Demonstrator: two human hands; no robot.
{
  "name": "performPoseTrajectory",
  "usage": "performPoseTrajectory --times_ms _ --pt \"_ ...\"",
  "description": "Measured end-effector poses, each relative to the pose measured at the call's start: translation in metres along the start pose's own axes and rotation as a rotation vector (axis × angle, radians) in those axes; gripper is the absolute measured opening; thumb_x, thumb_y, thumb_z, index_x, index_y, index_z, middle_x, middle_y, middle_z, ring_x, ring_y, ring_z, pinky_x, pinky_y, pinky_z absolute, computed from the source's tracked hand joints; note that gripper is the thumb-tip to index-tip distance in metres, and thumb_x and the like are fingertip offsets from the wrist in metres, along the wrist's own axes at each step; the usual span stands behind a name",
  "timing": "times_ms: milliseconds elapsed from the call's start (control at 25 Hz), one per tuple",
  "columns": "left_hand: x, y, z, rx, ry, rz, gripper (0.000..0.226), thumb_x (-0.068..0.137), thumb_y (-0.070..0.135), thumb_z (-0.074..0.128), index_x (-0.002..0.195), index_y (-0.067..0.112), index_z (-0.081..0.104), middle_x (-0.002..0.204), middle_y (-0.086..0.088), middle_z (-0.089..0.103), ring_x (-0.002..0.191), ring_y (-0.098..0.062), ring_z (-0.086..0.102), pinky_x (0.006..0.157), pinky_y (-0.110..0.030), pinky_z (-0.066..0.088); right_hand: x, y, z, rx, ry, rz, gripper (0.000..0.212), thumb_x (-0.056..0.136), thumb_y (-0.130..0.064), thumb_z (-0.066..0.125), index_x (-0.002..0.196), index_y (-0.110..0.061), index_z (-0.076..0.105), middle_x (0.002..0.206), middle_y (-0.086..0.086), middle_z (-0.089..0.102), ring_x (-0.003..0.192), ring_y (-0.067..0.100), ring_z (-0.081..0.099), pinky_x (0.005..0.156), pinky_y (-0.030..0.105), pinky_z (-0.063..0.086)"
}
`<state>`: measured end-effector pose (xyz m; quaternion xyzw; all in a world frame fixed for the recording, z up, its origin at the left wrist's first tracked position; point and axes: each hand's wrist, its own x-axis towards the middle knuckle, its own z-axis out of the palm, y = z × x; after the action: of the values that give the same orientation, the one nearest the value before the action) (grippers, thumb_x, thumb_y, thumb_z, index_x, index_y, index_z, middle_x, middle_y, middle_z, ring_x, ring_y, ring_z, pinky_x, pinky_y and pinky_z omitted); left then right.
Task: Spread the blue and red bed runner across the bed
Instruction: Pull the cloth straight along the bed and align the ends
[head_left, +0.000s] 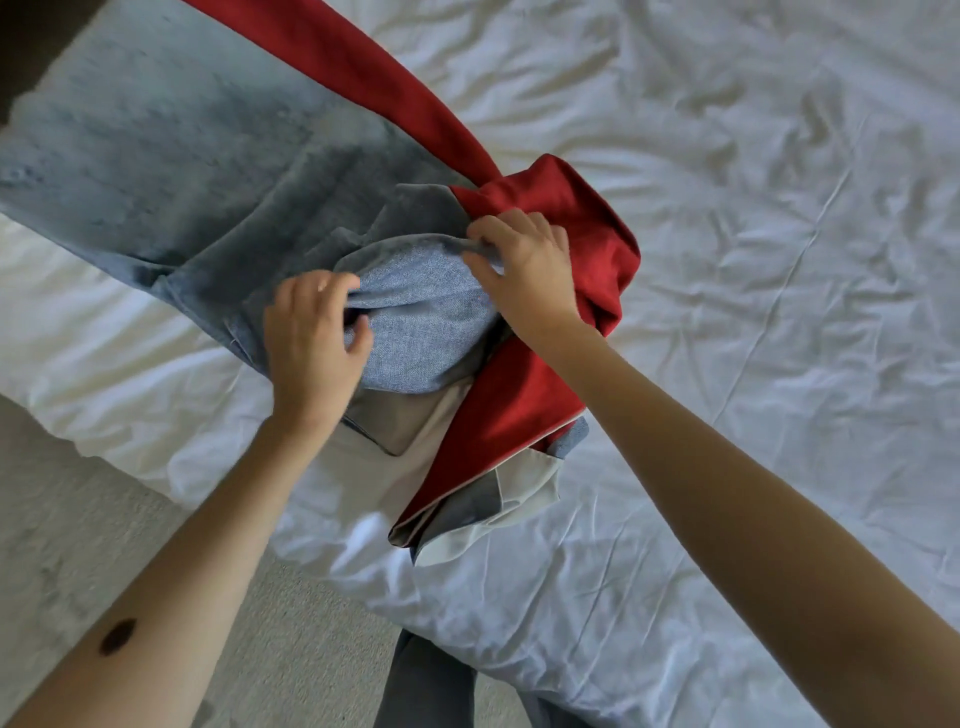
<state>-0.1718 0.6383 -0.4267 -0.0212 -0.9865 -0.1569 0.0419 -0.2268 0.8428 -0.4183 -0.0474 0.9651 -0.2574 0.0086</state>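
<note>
Both hands pinching the bunched runner (415, 312) end; laid part runs out toward 10 o'clock.
Left hand (311, 343) and right hand (530, 260) fingers closed on blue fold; bare bed (779, 260) lies toward 3 o'clock.

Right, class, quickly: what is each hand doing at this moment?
Left hand: closed, pinching a blue fold of the bed runner.
Right hand: closed, gripping the same blue fold beside the red part.

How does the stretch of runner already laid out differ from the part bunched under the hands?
The laid-out stretch lies flat, blue beside a red band; the bunched part is folded over itself, showing grey lining. Only the bunched part is gripped, by the left hand and right hand. Both rest on the white bedding.
</note>
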Motion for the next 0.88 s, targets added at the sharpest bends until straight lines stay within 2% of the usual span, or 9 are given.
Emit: performPoseTrajectory --times_ms 120,280,400,520,600,680,800,880 --pt "-0.035 0.045 0.008 -0.101 -0.029 0.189 0.021 0.081 0.02 0.057 0.1 0.012 0.059 0.099 -0.009 0.062 0.096 -0.031 0.057 0.081 -0.042 0.044 -0.041 0.036 -0.021 0.092 0.175 0.183 0.022 0.085 -0.026 0.059 0.104 -0.016 0.066 0.105 0.006 0.065 0.101 0.029 0.055 0.086 0.039 0.036" --pt "-0.087 0.098 0.026 -0.153 -0.24 0.285 0.032 0.076 0.032 0.065 0.101 0.012 0.064 0.099 -0.007 0.065 0.092 -0.028 0.062 0.076 -0.039 0.05 -0.097 0.079 -0.028 0.155 0.104 0.45 0.017 0.088 -0.023 0.058 0.101 -0.014 0.064 0.101 0.007 0.066 0.095 0.027 0.058 0.09 0.039 0.038" --pt "-0.105 0.111 0.032 -0.096 -0.319 0.219 0.038 0.068 0.028 0.075 0.1 0.01 0.064 0.098 -0.009 0.066 0.09 -0.03 0.064 0.071 -0.041 0.053 -0.139 0.093 -0.023 0.215 0.011 0.542 0.014 0.088 -0.021 0.059 0.096 -0.012 0.066 0.096 0.008 0.068 0.089 0.025 0.062 0.089 0.045 0.046" --pt "-0.109 0.111 0.033 -0.061 -0.306 0.135 0.026 0.068 0.013 0.074 0.092 0.007 0.064 0.088 -0.011 0.066 0.078 -0.032 0.064 0.066 -0.041 0.052 -0.178 0.085 -0.008 0.267 -0.136 0.508 0.012 0.087 -0.019 0.061 0.096 -0.012 0.067 0.094 0.006 0.069 0.088 0.023 0.062 0.087 0.044 0.047" --pt "-0.11 0.111 0.03 -0.051 -0.308 0.088 0.01 0.075 0.011 0.069 0.082 0.006 0.063 0.077 -0.012 0.065 0.069 -0.032 0.062 0.064 -0.041 0.051 -0.198 0.073 0.0 0.271 -0.184 0.473 0.013 0.087 -0.022 0.061 0.097 -0.015 0.066 0.093 0.002 0.069 0.087 0.02 0.061 0.087 0.039 0.046" --pt "-0.11 0.116 0.026 -0.066 -0.342 0.05 0.01 0.081 0.014 0.063 0.075 0.006 0.062 0.071 -0.011 0.062 0.064 -0.033 0.059 0.061 -0.04 0.049 -0.208 0.064 0.004 0.318 -0.153 0.496 0.012 0.087 -0.022 0.061 0.094 -0.014 0.066 0.091 0.003 0.069 0.085 0.017 0.061 0.085 0.034 0.046" --pt "-0.114 0.143 0.022 -0.177 -0.378 0.002 0.014 0.084 0.018 0.061 0.075 0.008 0.061 0.073 -0.01 0.061 0.065 -0.028 0.059 0.059 -0.042 0.049 -0.216 0.06 -0.007 0.584 -0.088 0.618 0.012 0.088 -0.019 0.06 0.089 -0.012 0.07 0.087 0.005 0.07 0.078 0.012 0.06 0.072 0.022 0.045" --pt "-0.118 0.177 0.022 -0.301 -0.381 -0.023 0.012 0.083 0.019 0.064 0.076 0.009 0.063 0.076 -0.007 0.064 0.066 -0.024 0.061 0.06 -0.039 0.05 -0.22 0.062 -0.022 0.755 -0.083 0.708 0.017 0.09 -0.02 0.056 0.086 -0.014 0.07 0.082 0.0 0.07 0.072 0.007 0.058 0.067 0.014 0.042"
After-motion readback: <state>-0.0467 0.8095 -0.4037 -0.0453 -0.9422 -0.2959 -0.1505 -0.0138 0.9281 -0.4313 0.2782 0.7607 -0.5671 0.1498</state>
